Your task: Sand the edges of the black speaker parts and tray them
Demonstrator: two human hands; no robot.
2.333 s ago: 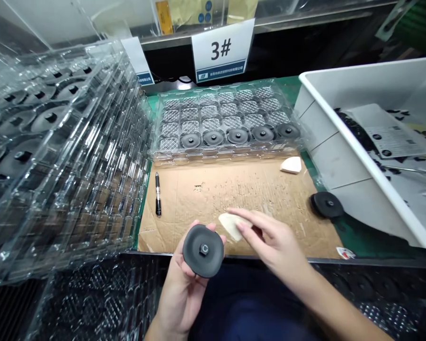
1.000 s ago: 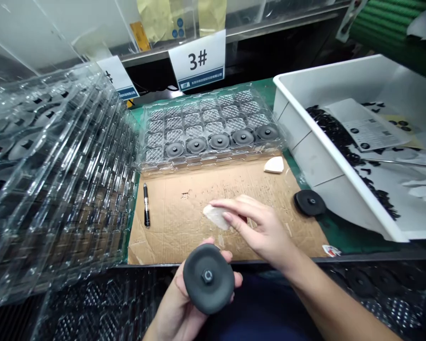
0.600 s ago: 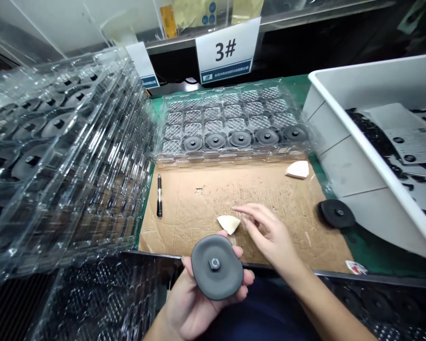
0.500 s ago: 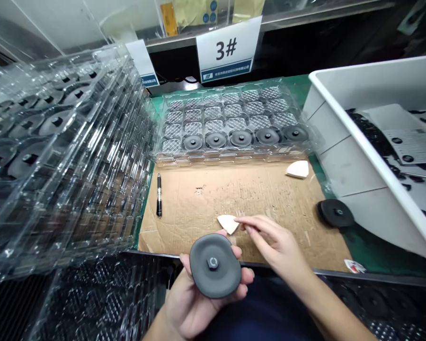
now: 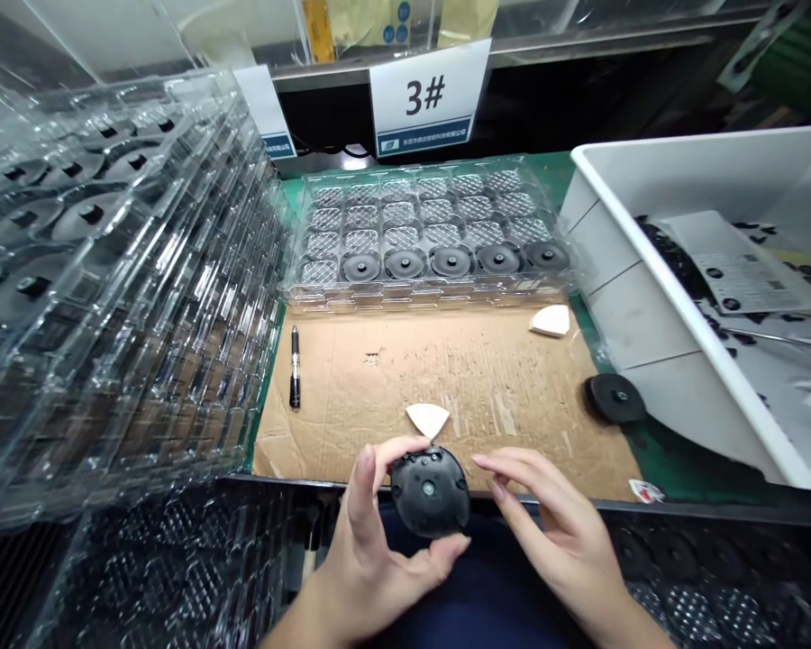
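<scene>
My left hand holds a round black rubber-like disc by its rim, with its underside up, showing a central hub and small holes. My right hand is open and holds nothing, its fingertips just right of the disc. Beyond the disc, a white wedge-shaped sponge lies on a cardboard sheet. A second white wedge lies at the sheet's far right corner. A clear blister tray holds a row of black discs along its near side.
A tall stack of clear trays rises at the left. A white bin holding papers and black parts stands at the right. A loose black disc lies on the green mat beside it. A black pen lies on the cardboard's left side.
The disc has been turned over in my left hand, its other face now up. My right hand has moved off the white wedge, toward me, and the wedge lies alone on the cardboard.
</scene>
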